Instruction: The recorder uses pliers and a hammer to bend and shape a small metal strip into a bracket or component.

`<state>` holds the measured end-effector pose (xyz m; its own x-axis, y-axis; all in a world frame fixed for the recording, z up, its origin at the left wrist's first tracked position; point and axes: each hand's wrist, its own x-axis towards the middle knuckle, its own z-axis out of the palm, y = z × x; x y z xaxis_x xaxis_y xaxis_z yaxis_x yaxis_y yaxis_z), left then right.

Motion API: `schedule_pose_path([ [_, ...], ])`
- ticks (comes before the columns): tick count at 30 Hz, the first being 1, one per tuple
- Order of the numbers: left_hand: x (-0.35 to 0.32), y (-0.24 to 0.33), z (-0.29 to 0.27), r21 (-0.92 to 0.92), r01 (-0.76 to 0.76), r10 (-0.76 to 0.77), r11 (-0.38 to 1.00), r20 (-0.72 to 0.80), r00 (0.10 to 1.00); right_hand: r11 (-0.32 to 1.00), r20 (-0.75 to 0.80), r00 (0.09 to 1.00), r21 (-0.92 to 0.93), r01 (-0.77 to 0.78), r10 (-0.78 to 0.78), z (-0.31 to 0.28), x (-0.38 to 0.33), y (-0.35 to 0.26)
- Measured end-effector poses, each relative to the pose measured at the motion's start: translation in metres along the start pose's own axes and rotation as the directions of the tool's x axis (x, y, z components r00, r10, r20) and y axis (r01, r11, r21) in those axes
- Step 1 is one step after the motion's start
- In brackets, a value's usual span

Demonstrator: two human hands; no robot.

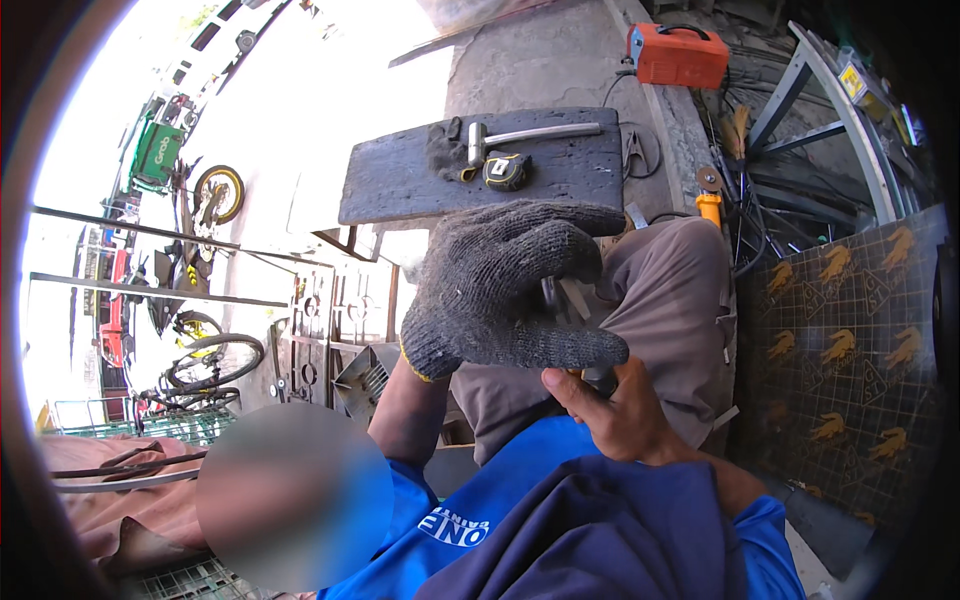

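My left hand (505, 285) wears a dark grey knit work glove with a yellow edge at the wrist. It hovers over my lap, its fingers bent and its thumb stretched out to the right, with a gap between them. In that gap shows a grey metal strip (574, 299) beside a dark part; whether the glove touches them is unclear. Bare and just below the gloved thumb, my right hand (630, 415) is closed around a dark, rounded thing (602, 382), mostly hidden by the fingers and the glove.
Ahead, a dark wooden bench (390, 190) bears a metal hammer (540, 133), a tape measure (507, 171) and a dark glove (445, 150). An orange welding machine (680, 55), a yellow angle grinder (709, 208) and a patterned sheet (840, 370) are rightward. Metal grilles (335, 305) are leftward.
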<state>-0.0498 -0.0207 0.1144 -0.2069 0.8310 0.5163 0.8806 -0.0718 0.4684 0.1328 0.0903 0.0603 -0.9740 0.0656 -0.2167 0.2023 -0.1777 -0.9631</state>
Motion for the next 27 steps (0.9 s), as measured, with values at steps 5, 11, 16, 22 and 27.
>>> schedule_pose_path([
  [5, -0.002, -0.004, 0.006, -0.004, -0.066, 0.065, 0.998, -0.075, 0.995, 0.999, 0.014, 1.0, 0.046, -0.013, 0.013, 0.002, 0.001, 0.001],
  [11, -0.003, -0.004, 0.011, -0.009, -0.046, 0.045, 0.999, -0.121, 0.992, 0.992, 0.031, 0.998, 0.107, -0.064, 0.061, 0.003, 0.0, 0.011],
  [16, -0.002, 0.003, 0.016, -0.019, -0.039, 0.036, 0.999, -0.162, 0.986, 0.985, 0.048, 0.997, 0.158, -0.069, 0.063, 0.003, -0.002, 0.016],
  [22, -0.017, -0.02, 0.038, -0.093, 0.062, -0.072, 0.994, -0.104, 0.992, 0.93, 0.14, 0.979, 0.319, -0.183, 0.145, 0.006, 0.003, 0.03],
  [27, -0.028, -0.02, 0.031, -0.191, 0.275, -0.283, 0.942, -0.016, 0.959, 0.947, 0.107, 0.978, 0.252, -0.198, 0.177, -0.013, 0.006, 0.037],
])
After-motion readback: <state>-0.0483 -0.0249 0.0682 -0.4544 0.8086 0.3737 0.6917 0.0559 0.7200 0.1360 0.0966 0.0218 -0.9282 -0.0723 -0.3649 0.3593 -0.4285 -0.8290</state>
